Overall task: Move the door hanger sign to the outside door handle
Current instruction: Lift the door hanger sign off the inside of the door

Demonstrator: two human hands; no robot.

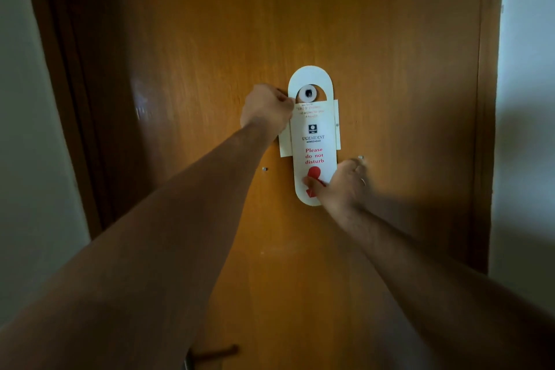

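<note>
- The door hanger sign [312,141], white with red "Please do not disturb" lettering, hangs flat against the wooden door [210,39]; its round cutout sits around a small pale knob [307,94] high on the panel.
- Behind the sign's middle, a second pale card [283,146] pokes out on both sides.
- Judged from this, the task is at its start: the sign is not yet lifted off, and it has not reached any handle.
- A dark lever handle [214,351] shows at the bottom edge of the view, well below the sign; whether this is the inside or the outside face of the door cannot be told.
- Left to do: free the cutout from the knob, carry the sign to the outside handle, and hang it there.
- The left hand [265,109] reaches up with the arm extended, curled into a loose fist at the sign's upper left edge, just beside the cutout; its grip looks closed, but whether it pinches the sign's edge cannot be told.
- The right hand [342,185] comes in lower, arm stretched forward, its grip narrow on the sign's bottom end: the thumb presses on the red figure while the fingers go behind the right edge.
- A ring [362,181] shows on one right finger.
</note>
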